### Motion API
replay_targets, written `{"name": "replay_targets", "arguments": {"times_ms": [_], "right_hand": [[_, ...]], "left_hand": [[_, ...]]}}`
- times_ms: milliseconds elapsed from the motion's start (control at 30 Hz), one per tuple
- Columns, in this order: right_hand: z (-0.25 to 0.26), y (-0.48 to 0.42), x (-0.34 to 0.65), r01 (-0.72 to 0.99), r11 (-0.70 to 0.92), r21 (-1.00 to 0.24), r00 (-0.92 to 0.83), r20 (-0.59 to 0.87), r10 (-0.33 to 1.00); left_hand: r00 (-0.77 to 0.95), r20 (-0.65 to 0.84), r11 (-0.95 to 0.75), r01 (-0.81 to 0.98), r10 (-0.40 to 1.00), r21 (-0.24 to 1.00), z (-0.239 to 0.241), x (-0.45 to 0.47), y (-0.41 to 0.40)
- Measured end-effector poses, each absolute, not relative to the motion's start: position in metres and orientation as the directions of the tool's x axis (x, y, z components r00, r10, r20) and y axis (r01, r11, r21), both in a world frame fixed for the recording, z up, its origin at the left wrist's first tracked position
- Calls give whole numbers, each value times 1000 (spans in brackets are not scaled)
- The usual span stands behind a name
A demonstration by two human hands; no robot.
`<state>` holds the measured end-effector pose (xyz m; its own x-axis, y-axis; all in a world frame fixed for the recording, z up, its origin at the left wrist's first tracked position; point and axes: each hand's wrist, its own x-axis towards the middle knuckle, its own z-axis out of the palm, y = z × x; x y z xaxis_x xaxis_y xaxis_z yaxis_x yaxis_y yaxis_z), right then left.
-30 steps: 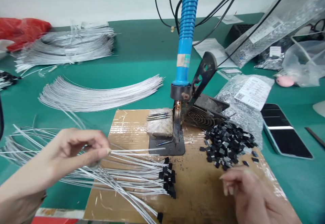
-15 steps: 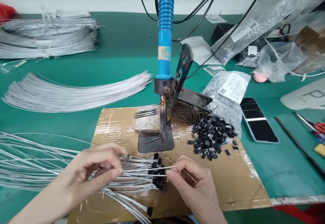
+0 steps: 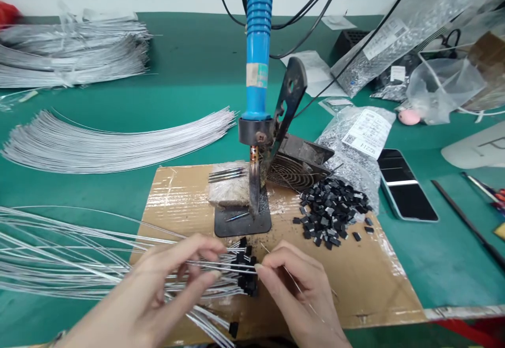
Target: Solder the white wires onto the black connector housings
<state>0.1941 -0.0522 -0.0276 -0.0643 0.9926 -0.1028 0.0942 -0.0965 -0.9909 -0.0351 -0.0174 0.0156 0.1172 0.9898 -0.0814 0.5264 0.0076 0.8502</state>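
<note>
My left hand [image 3: 177, 279] is closed round a few pale grey wires [image 3: 234, 267], its thumb and forefinger near their right ends. Those ends meet the pinched fingertips of my right hand [image 3: 295, 285]. A thin silvery strand [image 3: 294, 279], like solder wire, also passes through my right hand. Under and beside my hands lies a bundle of grey wires [image 3: 98, 264] with black pieces [image 3: 246, 274] on their ends. Just beyond stands a blue-handled soldering iron [image 3: 258, 85], held upright in a black stand with its tip down.
Loose black connectors [image 3: 335, 208] are heaped on the cardboard [image 3: 355, 290], right of the iron. Behind them sit a small fan [image 3: 295, 166] and a clear bag [image 3: 361, 143]. A phone [image 3: 408, 185] lies farther right. More wires [image 3: 122, 145] lie at the left.
My left hand has slid right along the wires, closer to my right hand. My right hand has stayed nearly in place, keeping its pinch. The view has shifted slightly.
</note>
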Motion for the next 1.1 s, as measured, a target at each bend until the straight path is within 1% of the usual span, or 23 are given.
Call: {"name": "replay_targets", "arguments": {"times_ms": [67,100,133,200,267,367,433,500,567,600,667,700,833,867,1000,1100], "right_hand": [[-30,-52,194,115,-71,-991,-98,-82,992],[-31,-52,195,120,-58,-991,-113,-72,991],[-32,-52,195,121,-45,-992,-126,-60,990],[-33,-51,196,114,-26,-993,-136,-42,990],[-33,-51,196,98,-41,-994,-123,-53,991],[-32,-52,194,56,-126,-990,-77,-130,989],[-32,-52,194,-69,-210,-975,-12,-209,978],[-34,-52,196,-247,-265,-932,59,-288,956],[-36,-52,200,-370,-268,-889,111,-329,938],[-36,-52,202,-395,-264,-880,129,-338,932],[-36,-53,204,-395,-252,-884,162,-336,928],[-35,-54,204,-365,-241,-899,180,-323,929],[-29,-54,193,-182,-220,-958,186,-254,949],[-28,-53,190,-177,-227,-958,169,-257,952],[-28,-52,180,-264,-276,-924,90,-308,947],[-30,-52,180,-238,-293,-926,77,-319,945]], "left_hand": [[281,-194,-9,589,940,808,16,-20,-21],[338,-250,-9,610,907,792,15,-13,-22],[361,-287,4,615,888,788,12,-6,-22],[346,-366,89,611,864,787,6,4,-22],[318,-433,191,576,843,795,-1,9,-22],[315,-485,297,491,816,819,-5,9,-19],[305,-493,338,441,815,831,-3,9,-16],[254,-508,386,404,823,829,1,11,-14],[194,-522,432,368,830,823,6,14,-12],[167,-528,449,354,832,820,8,15,-12],[136,-535,470,334,834,817,12,18,-11],[123,-536,476,329,835,816,13,20,-11],[91,-533,482,320,841,816,17,22,-10],[92,-532,482,315,842,818,18,22,-10],[110,-544,497,291,832,818,17,21,-11],[116,-543,493,296,832,818,14,18,-12]]}}
